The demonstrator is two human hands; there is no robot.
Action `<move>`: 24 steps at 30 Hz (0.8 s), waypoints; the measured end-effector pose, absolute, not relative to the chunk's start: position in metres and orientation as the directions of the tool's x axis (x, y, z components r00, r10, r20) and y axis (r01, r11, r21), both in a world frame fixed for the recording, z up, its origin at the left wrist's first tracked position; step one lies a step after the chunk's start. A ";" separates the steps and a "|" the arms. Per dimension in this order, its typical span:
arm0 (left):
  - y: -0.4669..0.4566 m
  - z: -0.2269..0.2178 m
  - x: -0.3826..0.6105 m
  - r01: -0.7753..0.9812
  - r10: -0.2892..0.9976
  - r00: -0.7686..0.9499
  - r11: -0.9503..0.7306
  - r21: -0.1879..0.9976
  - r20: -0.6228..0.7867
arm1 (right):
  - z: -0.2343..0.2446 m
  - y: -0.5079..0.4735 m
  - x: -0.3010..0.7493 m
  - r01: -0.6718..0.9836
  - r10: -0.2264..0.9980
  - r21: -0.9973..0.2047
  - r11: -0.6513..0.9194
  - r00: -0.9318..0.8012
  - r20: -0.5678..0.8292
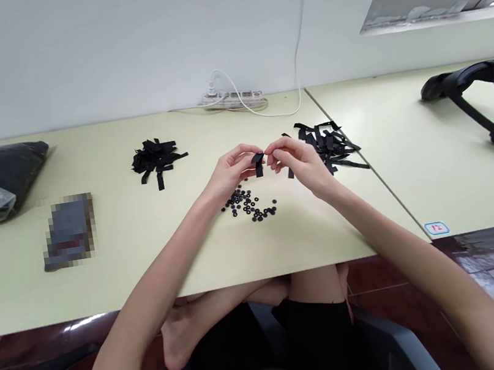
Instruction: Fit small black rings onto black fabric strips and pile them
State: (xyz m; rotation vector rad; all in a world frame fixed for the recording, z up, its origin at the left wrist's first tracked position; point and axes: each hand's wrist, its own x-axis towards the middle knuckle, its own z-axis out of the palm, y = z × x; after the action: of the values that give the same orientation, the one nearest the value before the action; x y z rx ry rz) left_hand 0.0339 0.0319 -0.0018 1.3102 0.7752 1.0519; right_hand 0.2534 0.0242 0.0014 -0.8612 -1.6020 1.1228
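Between the fingers of my left hand (234, 171) is a short black fabric strip (259, 168), folded, with one end hanging down. My right hand (297, 162) is close beside it, thumb and fingertips pinched together; whatever they hold, if anything, is too small to make out. Below the hands lies a scatter of small black rings (250, 204) on the pale table. A heap of black strips (332, 147) lies just beyond my right hand, partly hidden by it. Another pile of black strips (154, 158) rests to the left of my left hand.
A dark plastic bag (4, 178) lies at the far left, with a pixelated flat object (68, 231) near it. At the wall sits a power strip (234, 98) with a white cable. A black strapped headset (489, 102) is at the right, past the table seam.
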 end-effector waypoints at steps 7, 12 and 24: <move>0.033 -0.003 0.032 -0.235 0.929 0.364 0.025 0.972 0.064 | -0.001 0.025 0.252 0.025 0.903 -0.943 0.332 -0.299 0.310; 0.033 -0.001 0.034 -0.258 0.942 0.331 0.029 0.966 0.060 | -0.002 0.026 0.252 0.037 0.895 -0.937 0.347 -0.312 0.319; 0.023 0.006 0.040 -0.126 0.916 0.214 -0.320 0.939 0.341 | 0.006 0.010 0.246 0.130 0.853 -0.858 0.497 -0.256 0.455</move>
State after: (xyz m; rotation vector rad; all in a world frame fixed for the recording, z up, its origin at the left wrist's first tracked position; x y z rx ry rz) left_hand 0.0403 0.0229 0.0064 1.4839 0.7876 1.3067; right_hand 0.2462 0.0101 0.0060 -0.8421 -1.7063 0.8725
